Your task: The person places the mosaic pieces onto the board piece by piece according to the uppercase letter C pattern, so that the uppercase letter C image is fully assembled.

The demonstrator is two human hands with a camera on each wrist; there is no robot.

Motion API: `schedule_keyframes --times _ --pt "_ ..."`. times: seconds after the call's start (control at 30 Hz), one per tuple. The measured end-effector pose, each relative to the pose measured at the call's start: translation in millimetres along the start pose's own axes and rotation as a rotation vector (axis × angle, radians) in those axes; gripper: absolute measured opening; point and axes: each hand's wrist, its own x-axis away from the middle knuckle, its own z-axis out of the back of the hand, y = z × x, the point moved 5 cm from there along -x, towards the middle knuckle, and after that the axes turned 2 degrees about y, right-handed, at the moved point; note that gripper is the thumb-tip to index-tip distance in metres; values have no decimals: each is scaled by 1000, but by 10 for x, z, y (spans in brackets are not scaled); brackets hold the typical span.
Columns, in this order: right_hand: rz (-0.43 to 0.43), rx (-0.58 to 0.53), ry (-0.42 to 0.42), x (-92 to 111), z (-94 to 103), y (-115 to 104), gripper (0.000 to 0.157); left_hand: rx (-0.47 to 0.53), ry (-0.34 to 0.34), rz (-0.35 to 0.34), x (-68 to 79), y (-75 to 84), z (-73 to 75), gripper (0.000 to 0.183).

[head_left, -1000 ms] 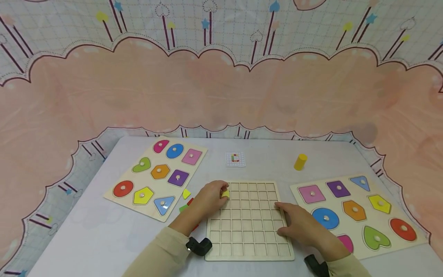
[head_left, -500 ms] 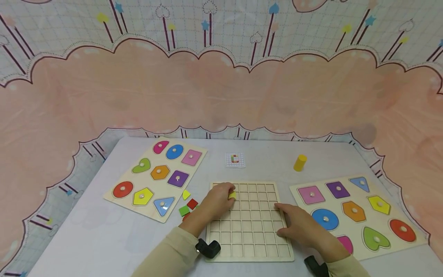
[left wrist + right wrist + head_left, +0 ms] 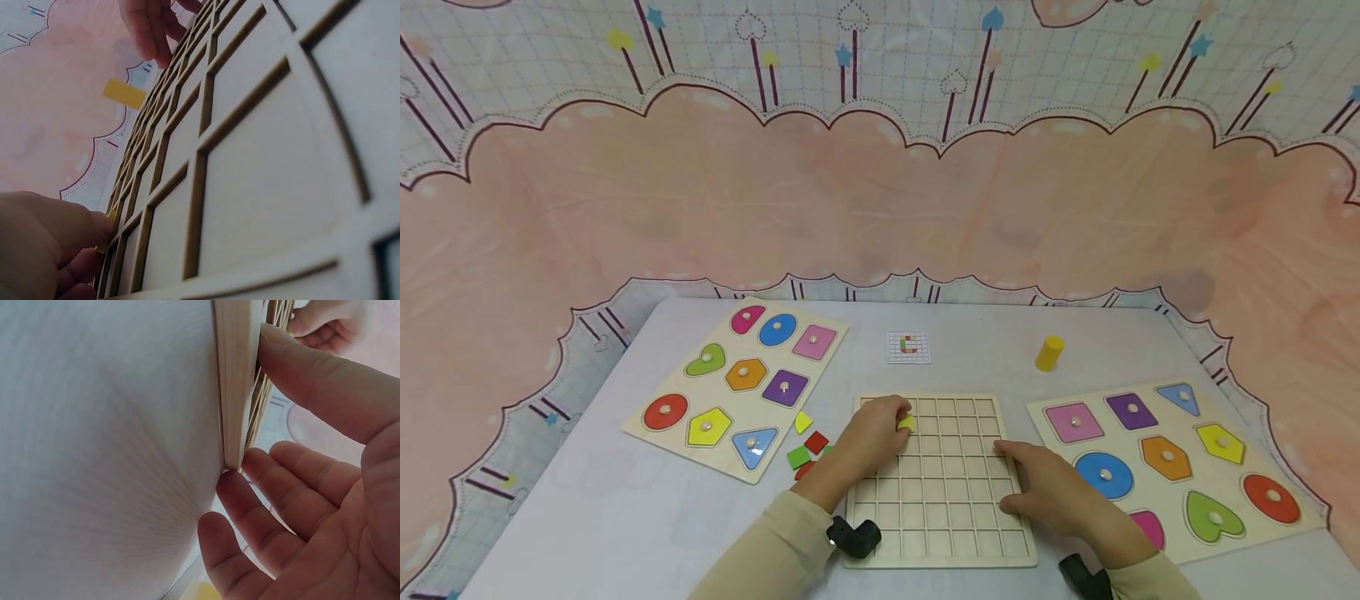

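A pale wooden grid board [image 3: 951,490] lies flat on the table. My left hand [image 3: 868,435] reaches over its upper left part and pinches a small yellow tile [image 3: 906,422] between thumb and fingers. In the left wrist view, the tile [image 3: 102,245] shows only partly, low against the grid. At the board's right edge rests my right hand [image 3: 1051,485], thumb and forefinger spread. The right wrist view shows its thumb [image 3: 312,375] on the board's rim and its other fingers [image 3: 281,494] fairly straight along the side.
Loose tiles [image 3: 816,442] in red, green and yellow lie left of the board, partly behind my left forearm. Shape puzzle boards stand at left [image 3: 715,392] and right [image 3: 1157,417]. Behind are a pattern card [image 3: 909,347] and a yellow cylinder [image 3: 1049,353].
My left hand has moved slightly right across the board with the yellow tile, uncovering more loose tiles, then nearly stopped. The right hand stays at the board's edge.
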Motion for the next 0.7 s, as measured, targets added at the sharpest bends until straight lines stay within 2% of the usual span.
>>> schedule_keyframes --times 0.4,0.7 --pt "6 1 2 3 4 -7 74 18 -24 41 -32 28 -19 25" --pt "9 -11 2 1 3 4 73 7 -39 30 -24 43 -25 27"
